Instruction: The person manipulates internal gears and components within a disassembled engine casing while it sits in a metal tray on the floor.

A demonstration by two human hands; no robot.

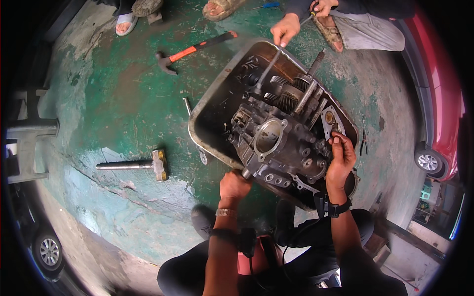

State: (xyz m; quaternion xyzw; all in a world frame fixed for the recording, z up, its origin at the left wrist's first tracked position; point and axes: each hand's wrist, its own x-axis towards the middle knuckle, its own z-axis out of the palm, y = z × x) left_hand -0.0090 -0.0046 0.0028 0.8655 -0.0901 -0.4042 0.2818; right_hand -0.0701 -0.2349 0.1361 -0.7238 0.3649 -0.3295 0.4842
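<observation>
A dark, oily gearbox housing [296, 153] with a large round bore, gears [284, 98] and shafts sits in a rectangular metal tray [196, 132]. My left hand [234, 186] is closed at the tray's near-left side, around a short cylindrical metal piece [248, 172] beside the housing. My right hand [340, 165] is at the housing's right side, fingertips bent against a pale plate with a round hole [326, 116]; what they grip is unclear. A co-worker's hand [284, 30] holds a metal rod [270, 66] reaching into the tray; their other hand [321, 7] holds a screwdriver.
A claw hammer [192, 50] lies on the green floor [123, 93] beyond the tray, a heavy hammer [159, 164] to its left. Pliers [363, 143] lie at the right. A grey stool [32, 128] stands left; a red car [439, 98] is parked right. Co-workers' feet [217, 10] are at the top.
</observation>
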